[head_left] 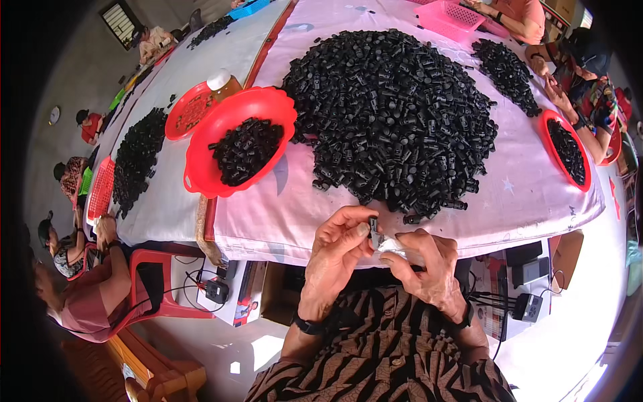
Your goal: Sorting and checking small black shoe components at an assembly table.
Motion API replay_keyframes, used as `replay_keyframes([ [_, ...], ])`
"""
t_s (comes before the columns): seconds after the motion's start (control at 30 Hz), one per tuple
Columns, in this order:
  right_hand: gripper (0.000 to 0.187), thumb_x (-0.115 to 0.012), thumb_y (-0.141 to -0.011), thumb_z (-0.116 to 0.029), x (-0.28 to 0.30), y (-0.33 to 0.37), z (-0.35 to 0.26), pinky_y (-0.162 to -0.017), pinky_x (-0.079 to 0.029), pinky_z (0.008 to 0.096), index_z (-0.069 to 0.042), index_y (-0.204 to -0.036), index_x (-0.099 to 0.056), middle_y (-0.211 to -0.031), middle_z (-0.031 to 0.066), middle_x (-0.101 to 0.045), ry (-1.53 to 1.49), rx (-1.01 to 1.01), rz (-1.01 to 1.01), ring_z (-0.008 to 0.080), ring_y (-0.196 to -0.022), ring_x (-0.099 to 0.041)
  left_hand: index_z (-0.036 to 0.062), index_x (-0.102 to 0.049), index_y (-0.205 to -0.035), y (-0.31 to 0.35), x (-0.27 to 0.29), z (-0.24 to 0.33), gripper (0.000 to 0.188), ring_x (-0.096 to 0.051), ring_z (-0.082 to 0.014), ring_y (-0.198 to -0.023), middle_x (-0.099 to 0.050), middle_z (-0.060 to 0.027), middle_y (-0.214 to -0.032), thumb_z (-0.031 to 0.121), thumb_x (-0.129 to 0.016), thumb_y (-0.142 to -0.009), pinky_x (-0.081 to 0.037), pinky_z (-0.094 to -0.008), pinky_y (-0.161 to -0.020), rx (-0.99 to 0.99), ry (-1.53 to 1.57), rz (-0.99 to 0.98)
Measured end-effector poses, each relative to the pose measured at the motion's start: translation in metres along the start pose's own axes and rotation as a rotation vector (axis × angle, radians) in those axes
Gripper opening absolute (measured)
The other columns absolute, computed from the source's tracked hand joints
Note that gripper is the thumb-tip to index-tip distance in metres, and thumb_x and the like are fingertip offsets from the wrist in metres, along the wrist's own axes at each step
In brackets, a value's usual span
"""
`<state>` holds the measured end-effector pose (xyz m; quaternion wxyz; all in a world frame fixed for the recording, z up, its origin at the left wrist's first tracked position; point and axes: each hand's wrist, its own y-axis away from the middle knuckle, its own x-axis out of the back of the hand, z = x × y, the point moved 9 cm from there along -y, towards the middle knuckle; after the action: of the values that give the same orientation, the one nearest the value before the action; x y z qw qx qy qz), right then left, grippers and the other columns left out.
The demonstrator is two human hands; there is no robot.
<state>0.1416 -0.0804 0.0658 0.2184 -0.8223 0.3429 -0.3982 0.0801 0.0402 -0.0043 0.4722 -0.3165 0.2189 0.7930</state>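
Note:
At the near edge of the table, my left hand (pixel 340 253) pinches a small black plastic piece (pixel 373 225) upright between thumb and fingers. Close beside it, my right hand (pixel 429 264) is closed on a whitish, shiny item (pixel 390 246), too small and bright to name, that meets the lower end of the black piece. Just beyond both hands rises a large heap of similar black plastic pieces (pixel 395 120). Left of the heap stands a red scalloped basin (pixel 201 164), partly filled with more black pieces.
Behind the basin are a red plate (pixel 175 124) and a white-capped jar (pixel 220 80). A smaller red bowl (pixel 584 175) lies at the right edge. Co-workers sit along both sides, one by a red chair (pixel 157 295). Pink baskets (pixel 450 20) stand at the far end.

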Motion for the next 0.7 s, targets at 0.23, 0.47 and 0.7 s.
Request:
replay_keyframes([
  [0.23, 0.034, -0.079, -0.072, -0.016, -0.0018, -0.0016, -0.0032, -0.046, -0.046, 0.0323, -0.003, -0.090, -0.053, -0.068, 0.0086, -0.059, 0.047, 0.012, 0.003, 0.0245, -0.051, -0.060, -0.0027, -0.059, -0.109, 0.0013, 0.0000, 0.0028, 0.021, -0.059, -0.0087, -0.072, -0.063, -0.0067, -0.089, 0.006, -0.058, -0.090, -0.048, -0.0209, -0.064, -0.015, 0.015, -0.005],
  [0.47, 0.033, -0.079, -0.073, -0.017, -0.0033, 0.0006, 0.0012, -0.045, -0.045, 0.0319, -0.003, -0.089, -0.054, -0.067, 0.0083, -0.059, 0.020, 0.002, 0.014, 0.0241, -0.051, -0.060, -0.0023, -0.058, -0.109, 0.0005, 0.0022, -0.0001, 0.021, -0.059, -0.0091, -0.072, -0.062, -0.0055, -0.087, 0.006, -0.059, -0.090, -0.048, -0.0211, -0.063, 0.006, 0.007, 0.025],
  [0.7, 0.031, -0.078, -0.073, -0.017, -0.0042, 0.0008, 0.0017, -0.045, -0.045, 0.0321, -0.003, -0.088, -0.055, -0.066, 0.0082, -0.059, 0.034, -0.016, 0.024, 0.0247, -0.050, -0.060, -0.0015, -0.056, -0.104, -0.0004, 0.0036, 0.0026, 0.016, -0.058, -0.0099, -0.069, -0.060, -0.0084, -0.086, 0.005, -0.058, -0.089, -0.050, -0.0206, -0.060, -0.046, -0.020, 0.023],
])
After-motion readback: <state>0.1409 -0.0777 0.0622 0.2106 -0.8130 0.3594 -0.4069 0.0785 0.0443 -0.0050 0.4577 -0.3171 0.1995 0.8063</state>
